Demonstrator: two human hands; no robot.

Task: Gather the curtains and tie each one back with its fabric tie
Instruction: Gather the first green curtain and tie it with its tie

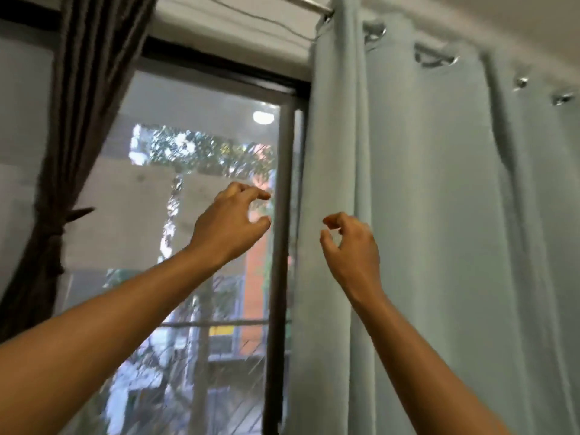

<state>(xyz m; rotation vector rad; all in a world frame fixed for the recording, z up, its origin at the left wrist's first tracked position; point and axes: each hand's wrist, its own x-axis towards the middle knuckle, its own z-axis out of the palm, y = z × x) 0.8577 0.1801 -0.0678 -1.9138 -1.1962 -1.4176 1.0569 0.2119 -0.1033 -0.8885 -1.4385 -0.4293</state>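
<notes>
A pale blue-grey curtain hangs loose on the right from metal eyelets on a rod, covering the right side of the window. On the left a dark brown curtain is gathered and bound by its brown fabric tie. My left hand is raised in front of the glass, fingers loosely curled, holding nothing, just left of the pale curtain's edge. My right hand is raised in front of the pale curtain's leading fold, fingers curled and empty; whether it touches the cloth is unclear.
A dark window frame runs upright between my hands. The curtain rod and a thin cord cross the top. Through the glass there are trees, a railing and a building.
</notes>
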